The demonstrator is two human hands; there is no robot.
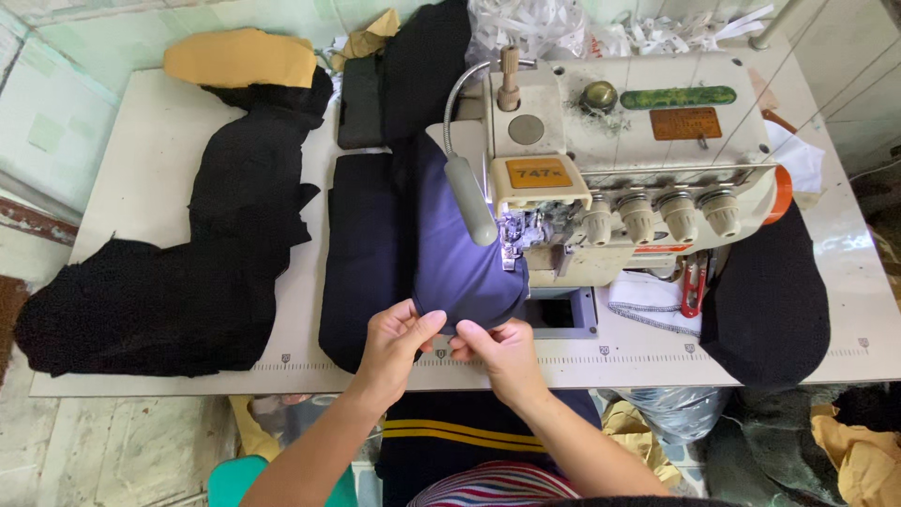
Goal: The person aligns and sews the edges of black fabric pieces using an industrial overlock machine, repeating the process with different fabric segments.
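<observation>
Both hands pinch the near edge of the blue cloth.
It stretches away from the left hand and right hand, left of the sewing machine.

Pale green tiled wall behind a white desk, worn tiled floor below its near-left corner.

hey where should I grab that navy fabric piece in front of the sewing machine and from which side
Probably at its near curved edge, coming from the table's front. The navy fabric piece lies flat with its far end by the presser foot, so only the near edge hangs free. The left hand and right hand pinch it there, thumbs on top.
</observation>
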